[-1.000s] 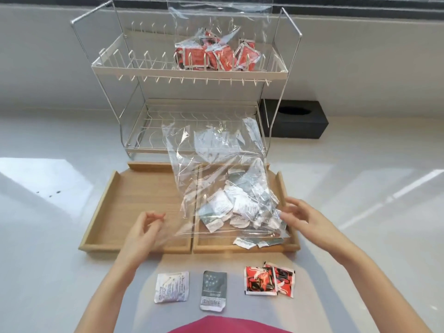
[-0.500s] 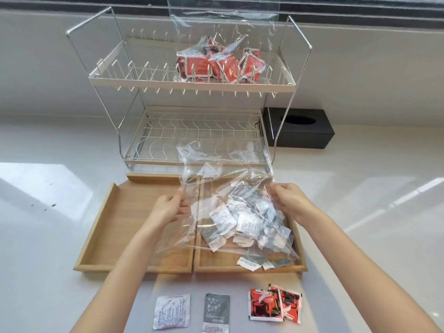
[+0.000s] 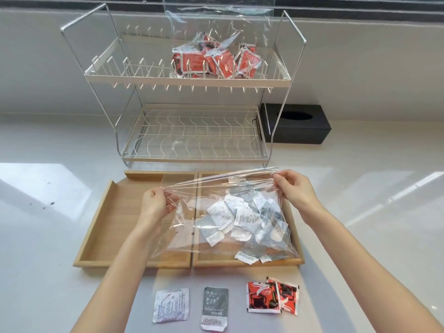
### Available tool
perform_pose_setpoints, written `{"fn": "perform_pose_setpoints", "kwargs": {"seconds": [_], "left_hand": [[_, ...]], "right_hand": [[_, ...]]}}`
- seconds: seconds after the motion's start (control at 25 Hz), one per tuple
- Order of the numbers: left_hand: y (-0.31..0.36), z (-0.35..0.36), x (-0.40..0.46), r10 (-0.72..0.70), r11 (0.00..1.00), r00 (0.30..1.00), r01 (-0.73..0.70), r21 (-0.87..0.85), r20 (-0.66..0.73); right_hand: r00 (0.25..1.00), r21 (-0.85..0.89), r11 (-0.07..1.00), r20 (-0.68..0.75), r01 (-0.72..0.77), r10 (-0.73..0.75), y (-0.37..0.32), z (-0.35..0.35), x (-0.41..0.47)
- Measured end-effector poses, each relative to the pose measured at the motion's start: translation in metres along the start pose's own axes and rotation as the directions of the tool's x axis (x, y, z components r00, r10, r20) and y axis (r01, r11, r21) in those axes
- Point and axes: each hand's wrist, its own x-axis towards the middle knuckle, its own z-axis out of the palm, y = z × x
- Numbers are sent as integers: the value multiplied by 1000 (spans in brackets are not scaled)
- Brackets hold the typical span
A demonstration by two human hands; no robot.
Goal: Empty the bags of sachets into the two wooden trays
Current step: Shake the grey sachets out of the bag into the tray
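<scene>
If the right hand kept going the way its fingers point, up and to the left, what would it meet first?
Probably the dish rack's lower shelf; the right hand pinches the clear bag beyond the right tray's far rim. Depth is unclear.

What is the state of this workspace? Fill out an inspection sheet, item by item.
Surface: pale glossy countertop, sun glare, a few dark specks at left.
Job's things: two shallow wooden trays side by side; left tray bare. Clear plastic bag of white and grey sachets held over the right tray, two sachets loose at its near edge. Second clear bag of red sachets on the top tier of the white wire rack.
Clutter: white, grey and two red sample sachets laid in a row in front of the trays.
Grippers: left hand and right hand pinch the bag's top corners.
Cables: nothing seen.
Surroundings: black tissue box, pale wall.
</scene>
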Motion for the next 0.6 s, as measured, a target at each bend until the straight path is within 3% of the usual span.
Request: {"fn": "perform_pose_setpoints", "kwargs": {"seconds": [0.2, 0.4, 0.6], "left_hand": [[5, 0, -11, 196, 977, 980, -193, 89, -22], [19, -20, -33, 451, 891, 888, -441, -106, 91], [33, -34, -41, 559, 813, 810, -578, 73, 178]], "right_hand": [[999, 78, 996, -22, 40, -38, -9, -3, -13], [982, 52, 981, -29, 187, -186, -15, -19, -24], [957, -30, 957, 26, 288, -288, -27, -31, -29]]}}
